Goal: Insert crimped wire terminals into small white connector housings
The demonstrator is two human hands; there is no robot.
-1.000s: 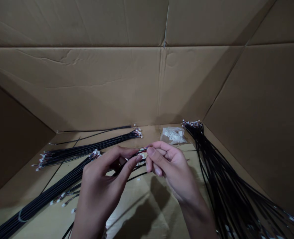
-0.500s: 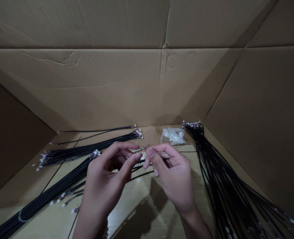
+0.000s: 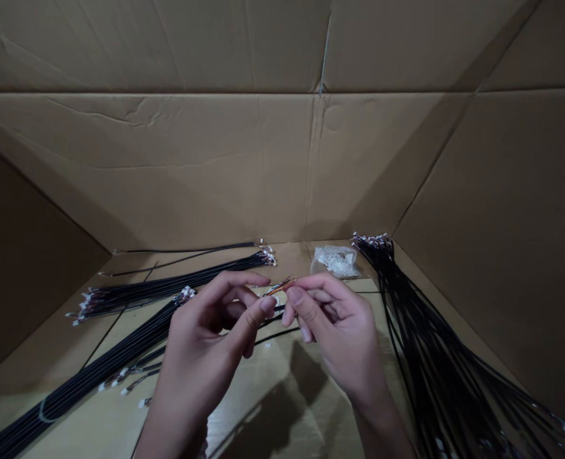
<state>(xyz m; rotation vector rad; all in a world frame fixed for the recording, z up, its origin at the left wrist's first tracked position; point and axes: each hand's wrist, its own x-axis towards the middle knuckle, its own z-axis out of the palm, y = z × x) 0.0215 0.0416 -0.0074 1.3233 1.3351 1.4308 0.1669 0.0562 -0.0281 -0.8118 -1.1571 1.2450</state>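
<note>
Both hands meet at the middle of the view over the thin coloured wires (image 3: 278, 288) at one end of a black cable. My left hand (image 3: 215, 338) is closed, thumb and fingers pinching the cable where the wires come out. Opposite it, my right hand (image 3: 334, 331) pinches the wires' tips between thumb and forefinger. The tips are partly covered by the fingers. Below and behind the hands lie a few loose black cables (image 3: 282, 333), and a small white piece (image 3: 268, 345) rests on the surface.
Bundles of black cables with white connectors lie at the left (image 3: 95, 373) and back left (image 3: 186, 279). A large bundle (image 3: 435, 357) spreads along the right. A clear bag of small white parts (image 3: 336, 261) sits at the back. Cardboard walls (image 3: 206, 172) enclose the space.
The wires between my hands now slant up to the right and look more bunched together. My right hand has shifted slightly right; my left hand keeps its pinch.
</note>
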